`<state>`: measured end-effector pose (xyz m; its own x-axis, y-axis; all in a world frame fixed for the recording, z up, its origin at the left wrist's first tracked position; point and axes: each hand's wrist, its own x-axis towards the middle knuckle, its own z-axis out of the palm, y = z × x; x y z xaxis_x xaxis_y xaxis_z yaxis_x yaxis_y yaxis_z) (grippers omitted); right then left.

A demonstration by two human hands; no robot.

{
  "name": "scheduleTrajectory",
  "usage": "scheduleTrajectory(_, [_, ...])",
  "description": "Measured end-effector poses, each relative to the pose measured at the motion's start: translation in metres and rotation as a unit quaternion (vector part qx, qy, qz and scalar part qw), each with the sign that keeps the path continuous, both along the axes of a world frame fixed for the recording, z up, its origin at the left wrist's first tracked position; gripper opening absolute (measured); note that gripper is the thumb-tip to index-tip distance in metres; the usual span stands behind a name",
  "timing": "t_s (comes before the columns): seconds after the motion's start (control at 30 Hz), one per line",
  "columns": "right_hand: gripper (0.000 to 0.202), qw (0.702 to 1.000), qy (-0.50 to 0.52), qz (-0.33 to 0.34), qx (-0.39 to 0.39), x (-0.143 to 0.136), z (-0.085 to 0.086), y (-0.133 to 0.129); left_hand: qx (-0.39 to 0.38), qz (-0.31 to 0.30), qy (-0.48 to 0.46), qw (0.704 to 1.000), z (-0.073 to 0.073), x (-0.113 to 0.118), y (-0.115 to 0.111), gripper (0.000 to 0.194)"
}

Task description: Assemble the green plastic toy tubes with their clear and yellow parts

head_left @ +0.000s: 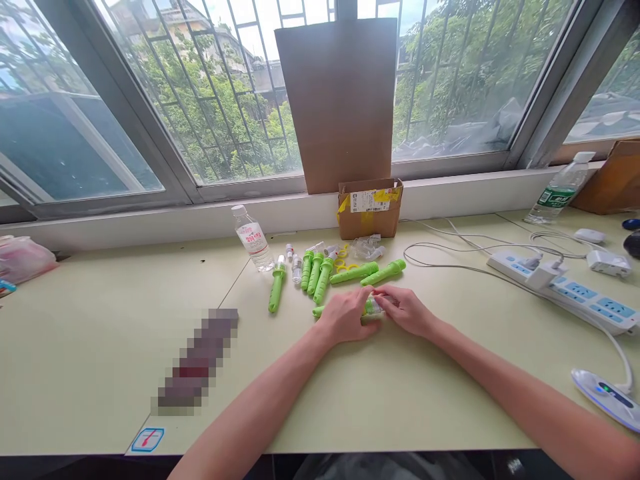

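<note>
My left hand (349,316) is wrapped round a green tube (319,311), whose tip sticks out on the left. At the tube's other end, my right hand (403,308) has its fingers closed on a clear ribbed part (374,306). Behind my hands lie several more green tubes (325,280), two of them slanting (384,272) just beyond my fingers. Another green tube with a clear top (276,288) lies further left. Yellow rings (343,260) and small clear pieces (297,269) are among them.
A water bottle (251,239) stands behind the tubes, near an open cardboard box (370,210). On the right are a power strip (565,291), cables, a second bottle (559,190) and a white device (607,399). A pixelated dark object (197,363) lies at left.
</note>
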<state>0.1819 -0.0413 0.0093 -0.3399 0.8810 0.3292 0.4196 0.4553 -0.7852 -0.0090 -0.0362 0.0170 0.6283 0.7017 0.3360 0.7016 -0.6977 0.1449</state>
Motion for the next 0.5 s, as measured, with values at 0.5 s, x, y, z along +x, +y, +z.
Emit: scheduleTrajectory(0.5, [0.021, 0.995, -0.083, 0.033, 0.053, -0.0089, 0.0078, -0.0081, 0.007, -0.025, -0.009, 1.0, -0.0079, 0.0033, -0.0006, 0.051])
